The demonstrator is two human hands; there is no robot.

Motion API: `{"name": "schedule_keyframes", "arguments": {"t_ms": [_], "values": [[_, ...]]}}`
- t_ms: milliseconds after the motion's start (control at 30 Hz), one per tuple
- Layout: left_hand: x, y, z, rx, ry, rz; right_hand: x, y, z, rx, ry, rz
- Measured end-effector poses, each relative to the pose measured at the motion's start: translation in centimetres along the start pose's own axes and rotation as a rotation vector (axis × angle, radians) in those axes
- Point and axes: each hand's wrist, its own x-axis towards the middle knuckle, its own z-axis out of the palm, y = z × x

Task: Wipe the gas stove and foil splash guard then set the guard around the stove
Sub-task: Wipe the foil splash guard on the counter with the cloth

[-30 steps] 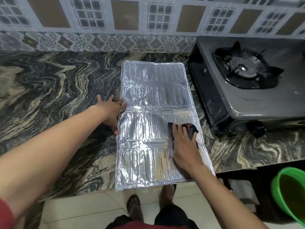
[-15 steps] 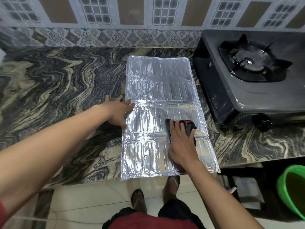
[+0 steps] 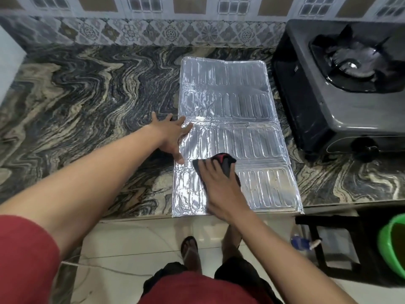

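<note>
Since a second ago the right hand (image 3: 221,187) and its dark cloth (image 3: 225,164) have slid from the right side of the foil splash guard (image 3: 230,102) toward its middle and left, while the left hand (image 3: 172,137) has stayed at the guard's left edge. Just right of the guard sits the dark grey gas stove (image 3: 341,84), its black burner grate on top and a round knob (image 3: 365,148) on its front face; a narrow strip of counter separates stove and foil. Lower right, below counter level, are a green bucket (image 3: 392,246), a black frame stand (image 3: 317,238) and a small blue-and-white object too blurred to name. The guard lies flat and unfolded on the counter, four ribbed silver panels running from the wall side to the front edge, crinkled and shiny, with faint brownish specks on the nearest panel. The right hand presses flat on the cloth, fingers together and extended, a red patch of the cloth showing beyond the fingertips. The left hand rests palm down with fingers spread apart, half on the foil, half on the counter. The countertop (image 3: 87,102) is dark marble with swirling tan veins, backed by a patterned tile wall (image 3: 153,31); pale floor tiles and a sandalled foot (image 3: 190,249) show below.
</note>
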Motion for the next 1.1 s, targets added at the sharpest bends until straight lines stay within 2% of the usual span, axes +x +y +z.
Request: {"name": "schedule_keyframes", "arguments": {"t_ms": [233, 367, 467, 633, 867, 1100], "values": [[-0.2, 0.0, 0.0, -0.006, -0.001, -0.015, -1.9, -3.9, 1.6, 0.017, -0.028, -0.210], [-0.2, 0.3, -0.2, 0.006, -0.008, -0.024, -3.0, -2.2, 1.1, 0.036, -0.062, -0.337], [-0.1, 0.2, 0.0, -0.002, -0.005, -0.033, -3.8, 0.0, 0.8, 0.015, -0.065, -0.354], [-0.3, 0.5, 0.0, 0.003, -0.010, -0.042, -4.3, 5.4, 0.5, -0.033, -0.050, -0.222], [-0.4, 0.5, 0.0, 0.004, -0.018, -0.053, -4.6, 11.8, -1.6, -0.041, -0.003, 0.114], [-0.5, 0.4, -0.1, 0.004, -0.009, -0.048, -6.7, 12.2, -0.8, -0.033, 0.086, 0.366]]}}
